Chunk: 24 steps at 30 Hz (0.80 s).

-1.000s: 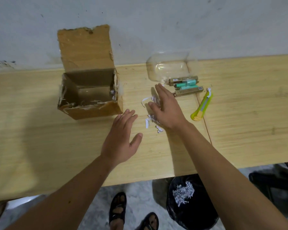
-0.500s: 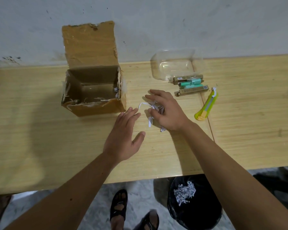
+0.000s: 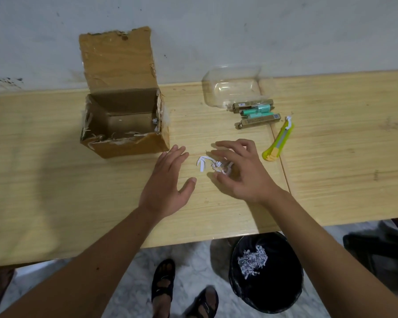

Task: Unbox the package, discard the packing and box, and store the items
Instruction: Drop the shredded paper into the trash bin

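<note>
An open, torn cardboard box [image 3: 124, 143] stands on the wooden table [image 3: 55, 184], its flap up against the wall. A small heap of white shredded paper [image 3: 213, 165] lies on the table between my hands. My right hand [image 3: 241, 173] is cupped over the heap, its curled fingers gathering the shreds. To the left of the paper, my left hand [image 3: 168, 184] hovers flat with straight fingers and holds nothing. Gold boxes and teal tubes [image 3: 256, 113] lie beside a clear plastic container [image 3: 232, 88].
A yellow-green utility knife [image 3: 278, 141] lies right of my right hand. A black bin [image 3: 265, 271] holding shredded paper stands on the floor below the table's front edge. Sandalled feet are visible beside it. The wall runs behind the table.
My right hand has pulled back from the gold boxes, dragging the paper shreds toward me and curling over them. My left hand has barely moved.
</note>
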Available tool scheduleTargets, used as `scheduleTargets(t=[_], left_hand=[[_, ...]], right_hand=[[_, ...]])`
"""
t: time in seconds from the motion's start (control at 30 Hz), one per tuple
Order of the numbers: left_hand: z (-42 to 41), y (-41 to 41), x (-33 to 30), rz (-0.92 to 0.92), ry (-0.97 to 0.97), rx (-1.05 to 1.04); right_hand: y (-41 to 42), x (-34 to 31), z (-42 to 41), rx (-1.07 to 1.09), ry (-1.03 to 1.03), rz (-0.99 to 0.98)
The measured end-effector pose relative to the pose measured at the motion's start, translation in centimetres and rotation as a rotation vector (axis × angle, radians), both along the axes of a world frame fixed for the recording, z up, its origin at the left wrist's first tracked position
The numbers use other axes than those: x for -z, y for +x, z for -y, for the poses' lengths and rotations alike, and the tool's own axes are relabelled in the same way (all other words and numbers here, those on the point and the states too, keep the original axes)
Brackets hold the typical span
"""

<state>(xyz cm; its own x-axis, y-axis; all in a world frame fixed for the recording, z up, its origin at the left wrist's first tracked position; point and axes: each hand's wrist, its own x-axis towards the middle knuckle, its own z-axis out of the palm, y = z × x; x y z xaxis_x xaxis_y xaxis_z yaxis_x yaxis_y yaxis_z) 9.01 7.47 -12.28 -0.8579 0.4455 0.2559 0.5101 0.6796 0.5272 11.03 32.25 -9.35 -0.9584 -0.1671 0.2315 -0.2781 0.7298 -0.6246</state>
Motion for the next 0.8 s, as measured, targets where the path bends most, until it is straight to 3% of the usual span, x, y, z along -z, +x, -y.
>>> scheduleTargets(t=[0.2, 0.47, 0.8], left_hand=[[0.1, -0.1, -0.3, 0.04, -0.018, 0.01], [0.0, -0.2, -0.5, 0.098, -0.026, -0.001], [-0.1, -0.2, -0.7, 0.045, -0.062, 0.022]], right_hand=[[0.3, 0.6, 0.4, -0.093, 0.1, 0.198], [-0.9, 0.1, 0.9, -0.223, 0.157, 0.14], [3.2, 0.9, 1.2, 0.047, 0.069, -0.047]])
